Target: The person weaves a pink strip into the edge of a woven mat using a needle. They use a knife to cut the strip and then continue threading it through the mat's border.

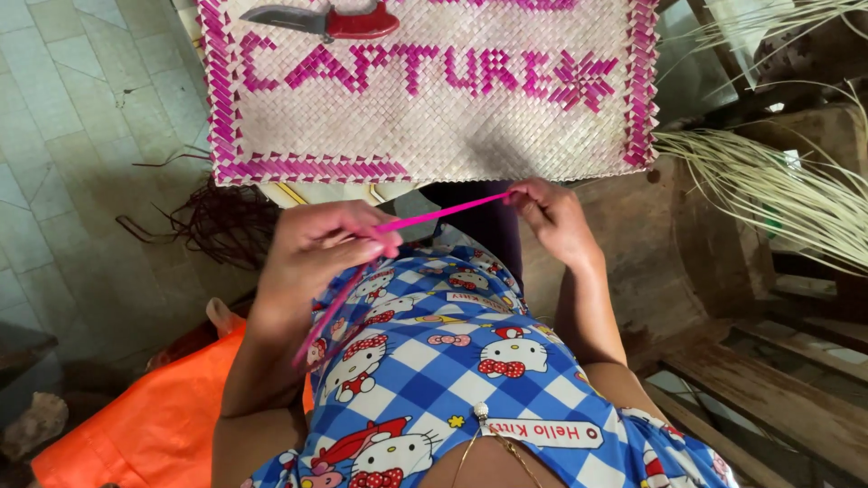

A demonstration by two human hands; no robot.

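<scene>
A pink strip (434, 215) stretches taut between both hands, pinched by the left hand (321, 248) and right hand (551, 217) (woven mat (425, 117) just beyond).

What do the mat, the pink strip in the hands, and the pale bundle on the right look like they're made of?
The mat looks like woven dried palm or similar leaf: flat matte tan strips in a tight plaited weave, with dyed magenta ones. The pink strip, pinched between left hand and right hand, seems to be the same leaf, dyed. The pale bundle looks like undyed dried leaf strips, thin and springy.

A rectangular woven mat sign (425, 99) (pale straw, magenta lettering and border) lies above the hands.
</scene>
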